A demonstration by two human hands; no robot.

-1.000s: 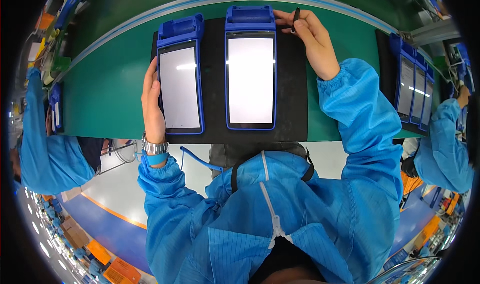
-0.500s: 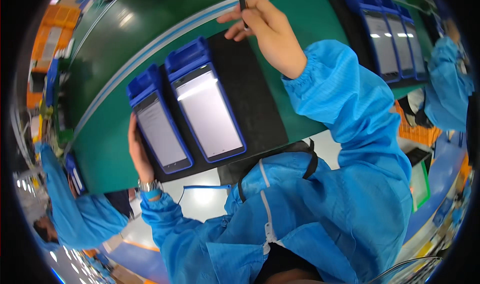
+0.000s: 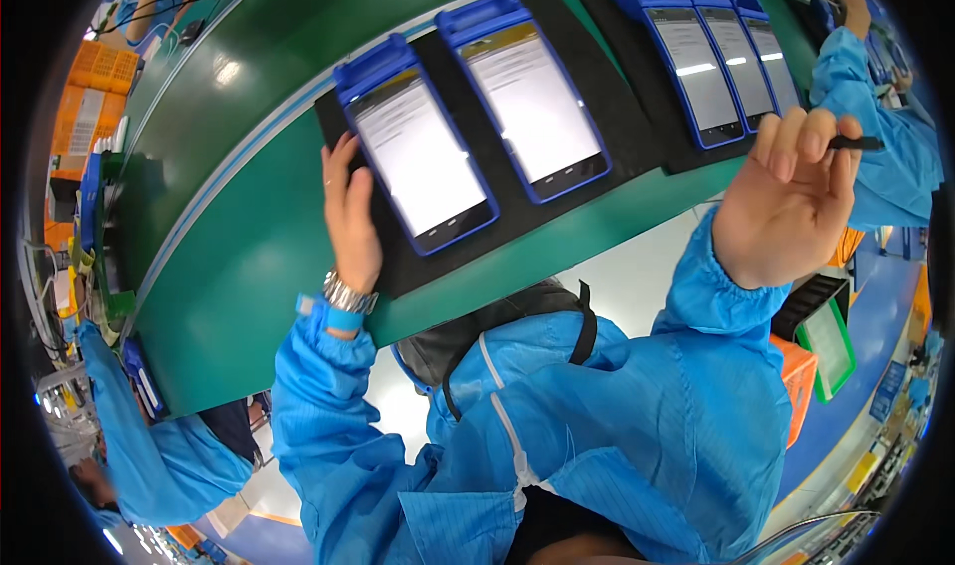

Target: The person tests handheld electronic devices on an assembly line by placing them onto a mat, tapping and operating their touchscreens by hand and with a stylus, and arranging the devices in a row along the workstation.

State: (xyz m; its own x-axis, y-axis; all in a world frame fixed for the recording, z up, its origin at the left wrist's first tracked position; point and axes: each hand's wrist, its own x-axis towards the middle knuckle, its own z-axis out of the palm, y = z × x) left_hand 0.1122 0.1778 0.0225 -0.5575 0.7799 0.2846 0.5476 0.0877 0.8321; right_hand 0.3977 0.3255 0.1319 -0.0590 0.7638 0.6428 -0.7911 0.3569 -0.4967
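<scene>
Right fingers [image 3: 786,152] pinch a black pen-like tool [image 3: 859,143], left fingers [image 3: 336,167] slightly spread beside the left blue-framed device [image 3: 423,147]; we'd best steady it by the edge.

Blue handheld devices [image 3: 423,152], white screens [image 3: 527,102], black mat [image 3: 599,68], green tabletop [image 3: 249,257], striped blue smock [image 3: 637,406], black pen-shaped tool [image 3: 856,143]

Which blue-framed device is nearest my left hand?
The left device of the pair on the left black mat: your left hand is beside its edge, while its neighbour and the row of three lie farther right.
</scene>
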